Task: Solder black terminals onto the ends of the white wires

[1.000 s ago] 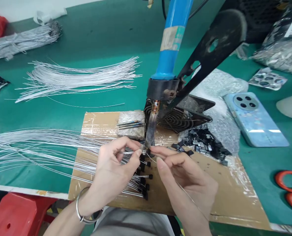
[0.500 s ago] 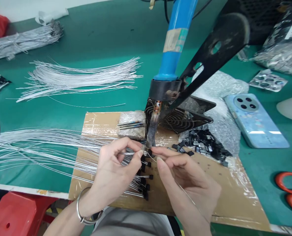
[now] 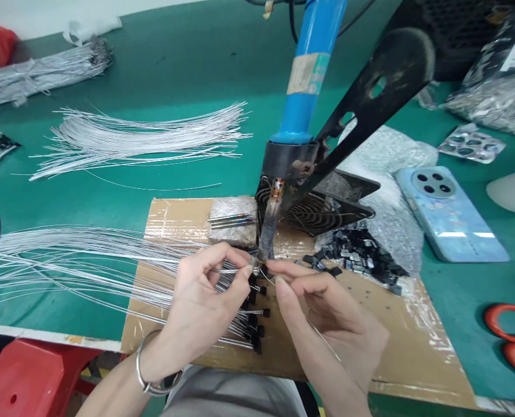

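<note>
My left hand (image 3: 214, 295) pinches a thin white wire just below the tip of a blue soldering iron (image 3: 301, 92), which is clamped in a black stand (image 3: 379, 87). From the right, my right hand (image 3: 331, 324) holds a fine silvery wire (image 3: 327, 343) between thumb and fingers, its end near the same tip. What lies right at the tip is too small to tell. Under and beside my left hand, white wires (image 3: 88, 255) with black end pieces (image 3: 254, 333) rest on the taped cardboard (image 3: 414, 347).
Behind my hands are a grey block (image 3: 234, 234) with thin rods and a black fan (image 3: 318, 214). Small black pieces (image 3: 365, 255), a blue phone (image 3: 452, 214) and red scissors (image 3: 511, 324) lie to the right. Another wire bundle (image 3: 144, 136) lies at the back left.
</note>
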A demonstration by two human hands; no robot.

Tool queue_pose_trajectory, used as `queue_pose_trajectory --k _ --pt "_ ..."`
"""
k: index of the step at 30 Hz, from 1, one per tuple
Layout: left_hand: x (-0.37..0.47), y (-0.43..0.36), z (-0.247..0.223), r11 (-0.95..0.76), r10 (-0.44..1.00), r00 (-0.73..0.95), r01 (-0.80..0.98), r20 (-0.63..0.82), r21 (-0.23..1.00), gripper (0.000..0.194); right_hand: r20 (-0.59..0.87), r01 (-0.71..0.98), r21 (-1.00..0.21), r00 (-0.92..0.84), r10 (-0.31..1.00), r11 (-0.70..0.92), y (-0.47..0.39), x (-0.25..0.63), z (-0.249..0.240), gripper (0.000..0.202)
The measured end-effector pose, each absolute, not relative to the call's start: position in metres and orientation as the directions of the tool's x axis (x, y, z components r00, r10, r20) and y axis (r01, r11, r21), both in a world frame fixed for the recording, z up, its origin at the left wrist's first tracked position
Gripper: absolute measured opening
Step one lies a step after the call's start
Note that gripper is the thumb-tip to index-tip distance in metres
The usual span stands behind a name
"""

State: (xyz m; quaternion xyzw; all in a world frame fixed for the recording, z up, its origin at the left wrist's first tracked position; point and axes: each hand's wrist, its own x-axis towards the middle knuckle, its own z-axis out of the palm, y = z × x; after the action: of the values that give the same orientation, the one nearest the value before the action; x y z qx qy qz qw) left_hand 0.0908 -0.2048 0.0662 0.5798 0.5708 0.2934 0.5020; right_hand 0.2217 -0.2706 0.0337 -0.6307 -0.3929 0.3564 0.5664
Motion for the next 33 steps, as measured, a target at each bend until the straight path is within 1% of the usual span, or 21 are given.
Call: queue_pose_trajectory --k 7,14,19,22,26,33 --pt "0.0888 -0.2072 0.0670 0.128 0.962 0.181 0.371 -0.207 0.920 0.010 0.016 0.115 -0.993 0.432 0.902 -0.038 -0.2705 0.2207 0.0337 0.017" --pt "0.0893 -0.2079 0.0650 0.072 0.968 0.189 0.421 -0.165 0.904 0.012 0.016 0.121 -0.992 0.434 0.901 -0.040 -0.2716 0.2201 0.0351 0.017" --pt "0.0901 -0.2074 0.0658 0.091 0.965 0.182 0.435 -0.186 0.896 0.012 0.030 0.138 -0.990 0.436 0.900 -0.033 -0.2709 0.2204 0.0332 0.016" --pt "0.0891 -0.2076 0.0654 0.084 0.965 0.192 0.416 -0.178 0.905 0.012 0.067 0.145 -0.989 0.447 0.892 0.002 -0.2703 0.2199 0.0308 0.016" --pt "0.0878 -0.2082 0.0635 0.066 0.969 0.196 0.392 -0.154 0.918 0.012 0.133 0.198 -0.979 0.466 0.875 0.044 -0.2694 0.2195 0.0287 0.016" --pt "0.0877 -0.2088 0.0629 0.066 0.971 0.186 0.392 -0.149 0.918 0.012 0.145 0.201 -0.978 0.456 0.878 0.057 -0.2696 0.2195 0.0294 0.013"
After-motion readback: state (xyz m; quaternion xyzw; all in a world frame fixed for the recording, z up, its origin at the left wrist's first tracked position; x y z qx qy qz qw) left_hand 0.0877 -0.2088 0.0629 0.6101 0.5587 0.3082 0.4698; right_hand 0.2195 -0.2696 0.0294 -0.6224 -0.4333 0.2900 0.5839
